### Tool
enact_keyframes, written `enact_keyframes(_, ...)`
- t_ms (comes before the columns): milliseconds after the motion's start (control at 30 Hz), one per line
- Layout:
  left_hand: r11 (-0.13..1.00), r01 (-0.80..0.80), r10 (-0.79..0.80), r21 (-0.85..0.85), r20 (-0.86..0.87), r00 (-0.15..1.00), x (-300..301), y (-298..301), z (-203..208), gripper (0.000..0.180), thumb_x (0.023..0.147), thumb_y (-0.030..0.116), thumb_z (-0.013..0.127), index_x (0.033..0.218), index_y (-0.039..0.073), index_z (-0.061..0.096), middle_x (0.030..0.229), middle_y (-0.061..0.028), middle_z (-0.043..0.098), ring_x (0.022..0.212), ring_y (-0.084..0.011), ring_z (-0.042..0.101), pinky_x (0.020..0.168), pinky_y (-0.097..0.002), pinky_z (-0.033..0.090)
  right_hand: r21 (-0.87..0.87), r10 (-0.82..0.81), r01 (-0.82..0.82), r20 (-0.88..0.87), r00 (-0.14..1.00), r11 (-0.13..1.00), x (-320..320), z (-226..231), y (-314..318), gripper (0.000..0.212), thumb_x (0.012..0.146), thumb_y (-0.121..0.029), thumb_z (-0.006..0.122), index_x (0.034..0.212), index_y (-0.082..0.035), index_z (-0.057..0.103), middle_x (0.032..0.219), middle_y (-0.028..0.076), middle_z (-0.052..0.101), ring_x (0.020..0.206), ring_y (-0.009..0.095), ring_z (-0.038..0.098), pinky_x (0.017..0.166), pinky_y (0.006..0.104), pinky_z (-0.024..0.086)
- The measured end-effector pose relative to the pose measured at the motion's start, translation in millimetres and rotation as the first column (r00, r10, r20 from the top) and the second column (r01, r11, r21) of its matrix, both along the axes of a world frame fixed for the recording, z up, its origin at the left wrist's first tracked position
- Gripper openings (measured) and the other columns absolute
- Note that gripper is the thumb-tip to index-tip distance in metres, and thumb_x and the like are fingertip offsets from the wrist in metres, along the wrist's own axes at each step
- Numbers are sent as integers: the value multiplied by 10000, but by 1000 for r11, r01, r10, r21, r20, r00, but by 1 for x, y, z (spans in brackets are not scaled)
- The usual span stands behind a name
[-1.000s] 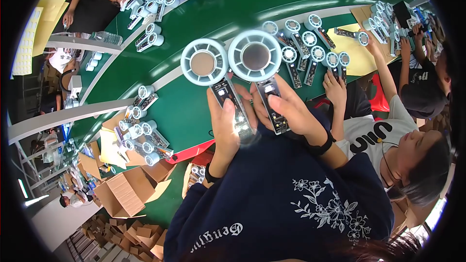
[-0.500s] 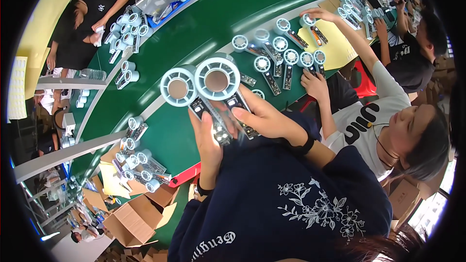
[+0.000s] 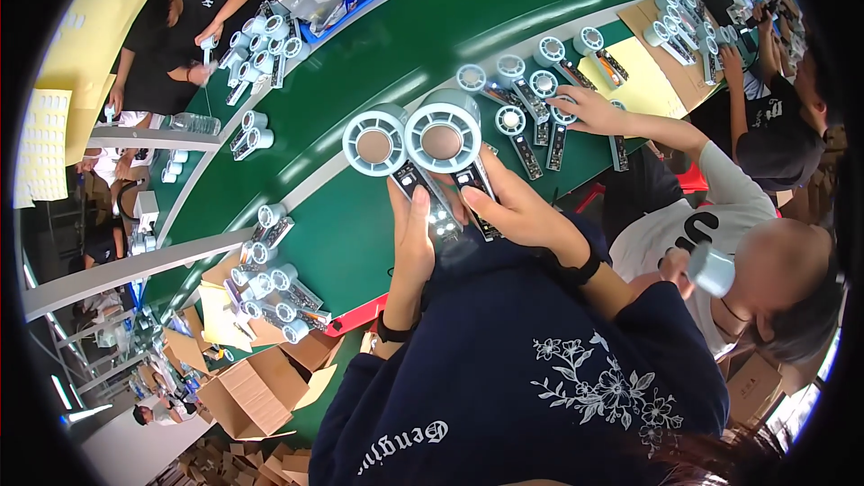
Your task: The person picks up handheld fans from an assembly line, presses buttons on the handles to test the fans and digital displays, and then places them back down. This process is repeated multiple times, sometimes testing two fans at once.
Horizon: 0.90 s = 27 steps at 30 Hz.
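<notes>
Two half-assembled handheld fans are held up side by side over the near table edge, their round pale-blue heads touching or nearly so. My left hand [image 3: 413, 236] is closed around the handle of the left fan [image 3: 374, 146], thumb on its exposed circuit board, where small lights glow. The right fan [image 3: 444, 141] is gripped by my right hand [image 3: 520, 209], with the thumb pressed on its open handle. Both heads face up toward me, each with a brownish disc in the middle. The rear fingers are partly hidden behind the handles.
More fans [image 3: 510, 120] lie on the green table [image 3: 333, 243] to the right, near a co-worker's outstretched hand [image 3: 589, 112]. That person's other hand raises a fan [image 3: 711, 270]. Another fan pile [image 3: 270, 288] sits at left, above an open cardboard box [image 3: 252, 391]. A metal post [image 3: 135, 279] crosses the left side.
The whole view has shifted, so the table scene sits farther right. My hands still hold both fans. The co-worker on the right has lifted a fan and reaches toward another.
</notes>
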<state>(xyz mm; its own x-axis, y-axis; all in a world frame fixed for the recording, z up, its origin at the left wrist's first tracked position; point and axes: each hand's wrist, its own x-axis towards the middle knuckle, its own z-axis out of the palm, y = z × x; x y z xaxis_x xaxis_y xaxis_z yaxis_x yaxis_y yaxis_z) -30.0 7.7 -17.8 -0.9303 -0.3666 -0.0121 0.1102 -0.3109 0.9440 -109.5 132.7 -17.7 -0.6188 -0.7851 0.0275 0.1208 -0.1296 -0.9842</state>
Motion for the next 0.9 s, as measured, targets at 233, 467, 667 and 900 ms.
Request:
enact_keyframes(233,995,79,-79,60,-4,997,-5,-5,-13,305,983,289,352,1109,12,338,806,-125,531,640,-162,537,582,-274,461,1,29,-29,55,998,1000,-4,-6,2,461,955,-109,408,1372,4,249,1009,48,496,773,74,491,683,226,435)
enact_keyframes(467,994,77,-83,81,71,994,-16,2,-18,363,981,325,368,1167,16,324,976,-120,505,665,-153,542,572,-277,471,16,20,-22,150,988,1000,-14,-10,9,420,975,-144,365,1362,-8,272,804,36,517,674,75,499,600,218,426)
enact_keyframes(667,988,134,-141,75,103,985,-33,10,-25,424,978,353,380,1212,7,312,953,-110,505,663,-145,539,563,-271,469,-36,-88,96,164,983,995,-20,-19,19,379,981,-177,355,1324,-22,313,736,35,523,612,82,502,554,222,420)
enact_keyframes(900,930,156,-247,332,252,936,-82,31,-52,407,940,262,474,1213,-4,331,843,-77,509,581,-124,514,494,-254,441,9,-197,217,462,865,976,-57,-22,57,287,959,-239,446,1144,-22,420,663,46,532,506,103,507,506,235,425)
